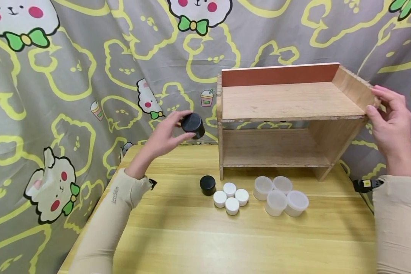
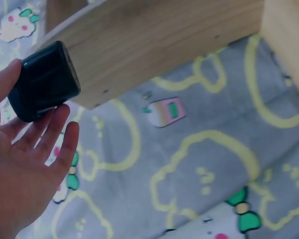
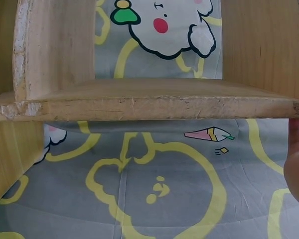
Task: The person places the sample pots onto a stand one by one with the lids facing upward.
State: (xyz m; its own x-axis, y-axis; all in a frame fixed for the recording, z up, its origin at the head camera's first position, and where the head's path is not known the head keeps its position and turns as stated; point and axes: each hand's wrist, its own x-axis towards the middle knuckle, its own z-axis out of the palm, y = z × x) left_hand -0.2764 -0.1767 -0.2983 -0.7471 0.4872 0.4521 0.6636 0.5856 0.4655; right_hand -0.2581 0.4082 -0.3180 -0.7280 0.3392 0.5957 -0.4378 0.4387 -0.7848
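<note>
My left hand holds a small black lidded jar in the air, left of a two-tier wooden shelf. In the left wrist view, thumb and fingers pinch the black jar by its sides, beside a wooden panel. At the shelf's right side my right hand grips the upper edge of the side panel, with the thumb in front. The right wrist view shows the shelf's board edge and only part of that hand at the right border.
A second black jar stands on the wooden table. Several small white-lidded jars cluster beside it. Several translucent lidded cups stand in front of the shelf. A patterned grey curtain hangs behind and at the left.
</note>
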